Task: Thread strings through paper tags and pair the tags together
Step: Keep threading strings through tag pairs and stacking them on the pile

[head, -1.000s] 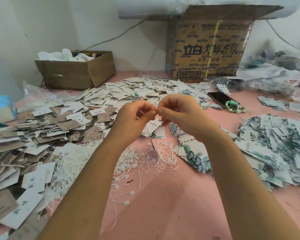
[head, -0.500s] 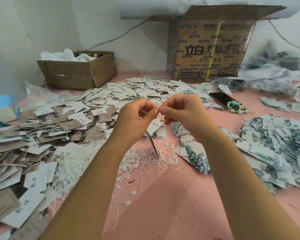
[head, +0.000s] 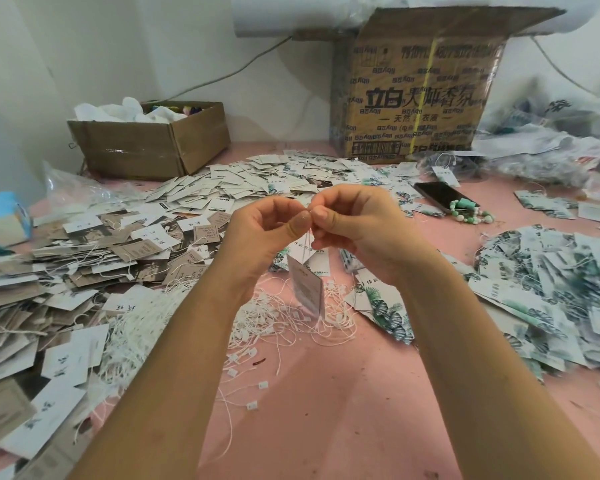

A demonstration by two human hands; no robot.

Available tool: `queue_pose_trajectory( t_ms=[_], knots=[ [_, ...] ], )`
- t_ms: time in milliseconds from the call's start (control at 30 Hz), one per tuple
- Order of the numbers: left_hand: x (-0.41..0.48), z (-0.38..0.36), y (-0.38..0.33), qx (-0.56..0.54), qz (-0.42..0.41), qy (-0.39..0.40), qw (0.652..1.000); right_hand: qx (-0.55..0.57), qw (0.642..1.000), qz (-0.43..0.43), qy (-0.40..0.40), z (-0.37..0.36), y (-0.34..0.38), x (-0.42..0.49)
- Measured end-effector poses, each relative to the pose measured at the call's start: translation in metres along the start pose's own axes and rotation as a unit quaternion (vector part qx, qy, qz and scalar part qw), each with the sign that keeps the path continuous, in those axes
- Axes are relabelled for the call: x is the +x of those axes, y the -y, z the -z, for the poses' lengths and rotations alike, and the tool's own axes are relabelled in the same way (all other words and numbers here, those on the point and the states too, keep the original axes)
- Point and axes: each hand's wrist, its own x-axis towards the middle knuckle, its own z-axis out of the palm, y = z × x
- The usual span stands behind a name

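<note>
Fingers of both hands meet tip to tip above the pink worktop (head: 326, 427): I see my left hand (head: 257, 237) and right hand (head: 364, 230) raised in the middle of the view, thumbs and forefingers pinched narrow on a thin white string (head: 308, 244) that runs straight down between them. From that string hangs a small white paper tag (head: 305, 287), clear of the surface, tilted and turned partly edge-on to me, so I cannot tell whether it is one tag or a pair pressed together.

Directly beneath it lies a tangled heap of loose white strings with small plastic clasps (head: 284, 317). Left of that spreads a large scatter of white and brown paper tags (head: 94, 258), reaching back across the worktop. On the right lies a pile of white tags printed with green leaves (head: 548, 289), many already with strings on them.

Behind, against the wall, sit a low open brown cardboard box (head: 146, 147) on the left and a tall printed cardboard carton (head: 413, 98) on the right. Near the carton a black phone (head: 439, 195) lies flat, a green and white bead bracelet (head: 470, 213) touching its near end.
</note>
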Motion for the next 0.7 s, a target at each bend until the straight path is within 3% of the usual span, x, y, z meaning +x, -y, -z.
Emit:
queue_pose_trajectory(
  t_ms=[133,200,433,500,700],
  knots=[
    [0.001,0.001,0.007,0.118,0.008,-0.023,0.993,-0.039,0.999,-0.008,0.013,-0.005,-0.003,0.002],
    [0.0,-0.001,0.01,0.195,0.009,0.016,0.981,-0.059,0.998,-0.014,-0.003,-0.008,-0.006,0.003],
    [-0.003,0.004,0.016,0.299,0.071,0.173,0.936,-0.057,0.996,-0.004,-0.064,-0.012,-0.007,0.005],
    [-0.003,0.007,0.018,0.303,0.095,0.176,0.932,-0.037,0.997,0.006,-0.074,-0.009,-0.005,0.004],
    [0.0,0.021,0.014,0.185,0.108,0.146,0.966,0.026,0.991,0.03,-0.127,0.005,0.001,0.005]
  ],
)
